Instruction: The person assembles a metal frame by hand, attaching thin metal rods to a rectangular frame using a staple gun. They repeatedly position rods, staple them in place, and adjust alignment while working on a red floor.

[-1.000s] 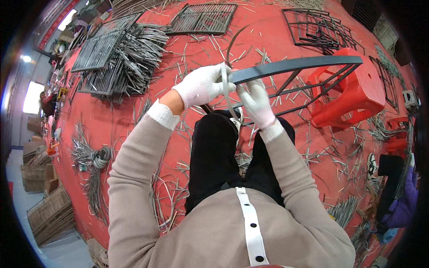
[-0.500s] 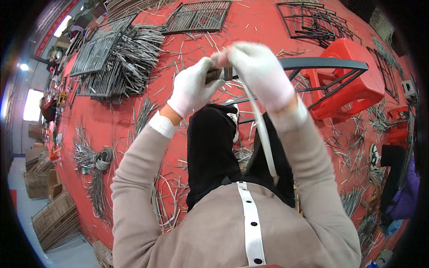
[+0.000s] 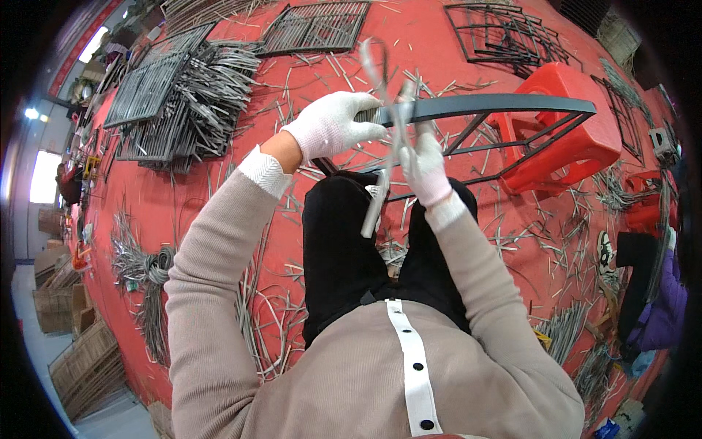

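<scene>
A dark metal frame [image 3: 497, 104] with a curved flat bar stretches from my hands toward the right. My left hand [image 3: 336, 126], in a white knitted glove, is closed around the bar's left end, where a grey-brown wrapping [image 3: 371, 115] shows at the fingers. A pale grey flat strip [image 3: 379, 201], smeared by motion, crosses the bar just right of that hand, one part rising beyond it and one hanging over my knees. My right hand [image 3: 425, 164], also gloved, is under the bar beside the strip. Its fingers reach behind the bar, too blurred to show their grip.
A red plastic stool [image 3: 567, 146] stands under the frame's right end. Slatted panels [image 3: 157, 77] and cut strips are heaped at far left; black frames [image 3: 504, 36] lie at far right. Scraps litter the red floor [image 3: 212, 212]. Someone in purple [image 3: 662, 307] is at the right edge.
My right hand has moved from above the bar to below it. The strip has swung up and across the bar. My left hand still holds the bar's end, its fingers now more stretched.
</scene>
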Demonstrator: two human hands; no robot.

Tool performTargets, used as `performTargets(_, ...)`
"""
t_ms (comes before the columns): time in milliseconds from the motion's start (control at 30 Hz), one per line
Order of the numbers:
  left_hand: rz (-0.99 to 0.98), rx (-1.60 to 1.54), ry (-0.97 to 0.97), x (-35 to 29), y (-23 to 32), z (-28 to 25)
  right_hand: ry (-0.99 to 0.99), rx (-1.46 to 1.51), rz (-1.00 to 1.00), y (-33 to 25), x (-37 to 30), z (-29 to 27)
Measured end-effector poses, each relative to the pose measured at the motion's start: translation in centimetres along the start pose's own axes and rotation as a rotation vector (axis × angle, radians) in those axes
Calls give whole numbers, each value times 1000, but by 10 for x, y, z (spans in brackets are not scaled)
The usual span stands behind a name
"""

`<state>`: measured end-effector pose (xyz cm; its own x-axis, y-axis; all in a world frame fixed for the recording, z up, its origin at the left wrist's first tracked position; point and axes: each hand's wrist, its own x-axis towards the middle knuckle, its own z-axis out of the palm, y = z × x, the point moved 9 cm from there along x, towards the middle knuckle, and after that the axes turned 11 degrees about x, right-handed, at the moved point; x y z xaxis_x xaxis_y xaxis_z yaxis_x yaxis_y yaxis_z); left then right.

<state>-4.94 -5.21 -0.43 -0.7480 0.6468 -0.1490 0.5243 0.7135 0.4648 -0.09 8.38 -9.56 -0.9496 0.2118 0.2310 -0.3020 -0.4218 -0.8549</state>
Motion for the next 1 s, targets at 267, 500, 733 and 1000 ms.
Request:
performTargets(267,-15,254,197,-15,4,-2,-330,-841,-803,-20,30,19)
performTargets(500,43,364,377,-26,19,-8,-135,-554,-622,-13,15,22)
performTargets(733,105,367,439,-25,16,-3,-70,-605,-333,-6,-12,19)
performTargets(1000,91,189,537,-39,19,-7,-94,-126,56,-111,32,58)
